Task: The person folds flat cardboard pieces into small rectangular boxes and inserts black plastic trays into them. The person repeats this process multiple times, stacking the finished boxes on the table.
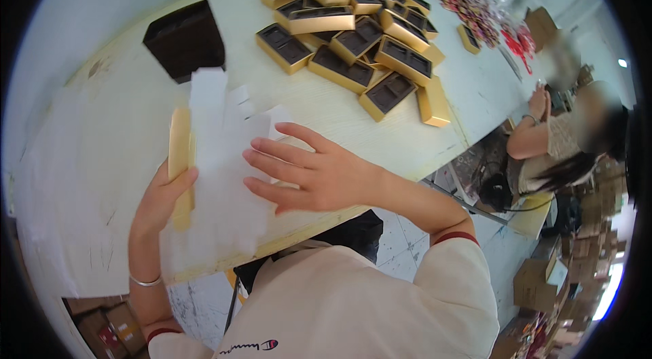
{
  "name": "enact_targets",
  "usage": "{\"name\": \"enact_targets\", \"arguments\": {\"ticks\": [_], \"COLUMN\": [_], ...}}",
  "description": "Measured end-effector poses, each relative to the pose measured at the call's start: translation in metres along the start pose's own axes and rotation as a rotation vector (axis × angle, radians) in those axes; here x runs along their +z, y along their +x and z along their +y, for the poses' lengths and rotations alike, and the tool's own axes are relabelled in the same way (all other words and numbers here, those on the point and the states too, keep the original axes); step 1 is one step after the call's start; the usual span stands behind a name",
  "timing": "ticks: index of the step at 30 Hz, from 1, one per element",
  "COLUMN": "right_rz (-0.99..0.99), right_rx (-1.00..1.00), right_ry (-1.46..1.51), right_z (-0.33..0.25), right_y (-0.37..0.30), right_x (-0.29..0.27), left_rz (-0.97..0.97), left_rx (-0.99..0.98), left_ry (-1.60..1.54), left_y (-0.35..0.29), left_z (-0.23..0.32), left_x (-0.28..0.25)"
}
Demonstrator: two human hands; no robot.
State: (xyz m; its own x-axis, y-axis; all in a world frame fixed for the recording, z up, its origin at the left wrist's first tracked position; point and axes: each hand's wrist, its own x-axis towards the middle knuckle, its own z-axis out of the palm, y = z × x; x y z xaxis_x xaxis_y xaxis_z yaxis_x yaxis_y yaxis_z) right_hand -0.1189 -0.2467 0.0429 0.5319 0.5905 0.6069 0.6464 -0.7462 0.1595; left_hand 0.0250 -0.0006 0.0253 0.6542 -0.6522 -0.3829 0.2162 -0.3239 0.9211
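Note:
My left hand (156, 199) is closed round a long, narrow gold box (179, 145) near the table's front edge, the thumb lying across its side. Beside that box, several white card sheets (224, 155) lie loosely overlapped and partly blurred. Over their right edge is my right hand (319, 172), fingers spread and with nothing seen in its grasp. A dark brown stack of plastic trays (185, 40) stands just beyond the sheets. Farther off, a heap of gold boxes (339, 67) with dark two-compartment inserts is piled up at various angles.
The pale table (122, 155) meets a wall at the back left. Small red and gold packets (462, 6) are heaped at its far right end. A co-worker (543, 135) sits beside the table on the right. Cardboard cartons (540, 284) stand on the floor beyond.

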Motion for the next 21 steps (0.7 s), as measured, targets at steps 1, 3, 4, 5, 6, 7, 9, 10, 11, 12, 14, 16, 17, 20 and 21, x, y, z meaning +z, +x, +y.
{"name": "enact_targets", "arguments": {"ticks": [1,3,4,5,6,7,9,10,11,12,14,16,17,20,21], "right_rz": [-0.018,-0.057,-0.072,-0.119,-0.164,-0.209,-0.304,-0.343,-0.373,-0.403,-0.41,-0.367,-0.375,-0.363,-0.366], "right_rx": [-0.041,-0.051,-0.061,0.002,0.065,0.13,0.339,0.437,0.481,0.524,0.58,0.636,0.67,0.701,0.757], "right_ry": [-0.085,0.057,0.131,0.205,0.28,0.353,0.525,0.613,0.614,0.616,0.631,0.649,0.738,0.789,0.86], "right_z": [0.004,0.004,0.005,0.006,0.007,0.01,0.014,0.018,0.02,0.021,0.021,0.024,0.026,0.026,0.026], "right_y": [-0.009,-0.021,-0.02,-0.015,-0.01,-0.005,-0.004,-0.003,-0.003,-0.004,-0.006,-0.008,-0.005,-0.003,0.0], "right_x": [0.001,0.011,0.018,0.021,0.026,0.03,0.043,0.051,0.062,0.072,0.084,0.092,0.096,0.099,0.097], "left_rz": [-0.054,-0.164,-0.21,-0.213,-0.214,-0.215,-0.228,-0.225,-0.211,-0.195,0.0,0.339,0.429,0.374,0.281], "left_rx": [-0.042,-0.078,-0.093,-0.062,-0.031,0.004,-0.004,-0.007,-0.007,-0.007,0.22,0.686,0.773,0.884,0.832], "left_ry": [0.052,0.209,0.287,0.341,0.393,0.443,0.534,0.582,0.666,0.748,0.979,1.257,1.21,1.176,1.234], "left_y": [0.001,0.012,0.018,0.022,0.025,0.028,0.029,0.03,0.032,0.034,0.033,0.032,0.018,-0.018,-0.029], "left_z": [0.003,0.008,0.009,0.009,0.008,0.008,0.015,0.02,0.023,0.025,0.019,0.001,0.004,0.011,0.004], "left_x": [-0.003,-0.007,-0.008,-0.007,-0.006,-0.002,0.014,0.022,0.029,0.036,0.035,0.031,0.03,0.045,0.048]}}
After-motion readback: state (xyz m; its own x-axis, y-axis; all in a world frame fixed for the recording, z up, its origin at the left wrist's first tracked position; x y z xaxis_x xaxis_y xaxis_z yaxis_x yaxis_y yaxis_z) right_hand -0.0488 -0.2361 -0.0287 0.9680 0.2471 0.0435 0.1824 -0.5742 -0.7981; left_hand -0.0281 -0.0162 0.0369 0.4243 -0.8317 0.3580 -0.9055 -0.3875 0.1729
